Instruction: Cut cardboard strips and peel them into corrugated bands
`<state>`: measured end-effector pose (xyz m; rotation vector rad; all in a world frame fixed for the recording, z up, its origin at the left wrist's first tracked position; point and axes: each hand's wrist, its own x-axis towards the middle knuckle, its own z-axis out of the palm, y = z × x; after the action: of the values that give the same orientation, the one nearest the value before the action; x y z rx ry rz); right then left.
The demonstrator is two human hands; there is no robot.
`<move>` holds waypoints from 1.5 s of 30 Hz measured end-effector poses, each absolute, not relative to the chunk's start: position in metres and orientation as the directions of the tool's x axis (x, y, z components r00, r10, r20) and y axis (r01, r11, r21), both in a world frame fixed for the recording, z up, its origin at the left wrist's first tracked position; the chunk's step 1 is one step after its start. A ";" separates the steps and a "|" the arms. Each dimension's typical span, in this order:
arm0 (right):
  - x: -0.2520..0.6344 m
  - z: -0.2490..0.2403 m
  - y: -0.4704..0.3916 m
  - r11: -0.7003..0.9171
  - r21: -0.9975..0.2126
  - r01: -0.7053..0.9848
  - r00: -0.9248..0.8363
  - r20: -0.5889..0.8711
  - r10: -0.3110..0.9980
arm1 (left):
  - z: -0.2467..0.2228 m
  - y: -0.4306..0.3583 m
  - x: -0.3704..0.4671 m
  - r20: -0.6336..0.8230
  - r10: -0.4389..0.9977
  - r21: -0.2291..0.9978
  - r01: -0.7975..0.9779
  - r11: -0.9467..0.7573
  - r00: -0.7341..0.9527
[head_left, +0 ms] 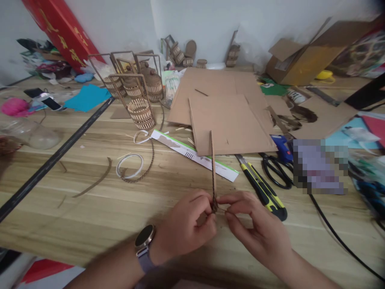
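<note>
Writing, upper left: on a red banner (64, 24), large gold characters in a column, oblique to the view and too blurred to read with certainty. At mid-table, on a white card strip (207, 162) with a green edge, a short row of black printed bars amid grey-brown patches. On the open carton (287, 74) at upper right, a pale patch resembling a label, likewise too blurred to read.

Foreground, centre: a narrow brown strip (213, 166), slender and apparently of cardboard, with a dark ribbed edge; upright between the two hands above the wooden table (96, 220), lower end dark and bunched at the fingertips. Left hand (192, 220) curled, with thumb and fingers closed on that lower end; at the wrist, a watch (145, 236) with a dark round face. Right hand (260, 226) narrowed at the same end, with a thin strand between the fingertips; firmness of grip there, cannot tell. Just beyond, a yellow-and-black cutter (261, 188); farther back, flat cardboard sheets (228, 124) and small slatted baskets (141, 114) with tall handles.
</note>
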<state>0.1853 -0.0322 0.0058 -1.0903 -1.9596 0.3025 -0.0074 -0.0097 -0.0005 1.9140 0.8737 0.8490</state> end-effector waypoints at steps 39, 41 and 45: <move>0.187 -0.001 -0.032 0.607 -0.545 0.578 -0.256 0.585 0.769 | -0.001 -0.007 -0.007 0.100 0.853 0.941 0.230 -0.248 0.512; 0.186 -0.002 -0.032 0.613 -0.536 0.581 -0.261 0.590 0.764 | -0.001 -0.006 -0.008 0.044 0.859 0.946 0.255 -0.199 0.509; 0.186 -0.003 -0.032 0.631 -0.512 0.583 -0.284 0.599 0.749 | -0.002 -0.005 -0.006 0.037 0.870 0.946 0.263 -0.189 0.492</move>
<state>0.1857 -0.0317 -0.0033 -1.0456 -1.9869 0.2419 -0.0061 -0.0048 -0.0021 1.7145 0.9706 0.7424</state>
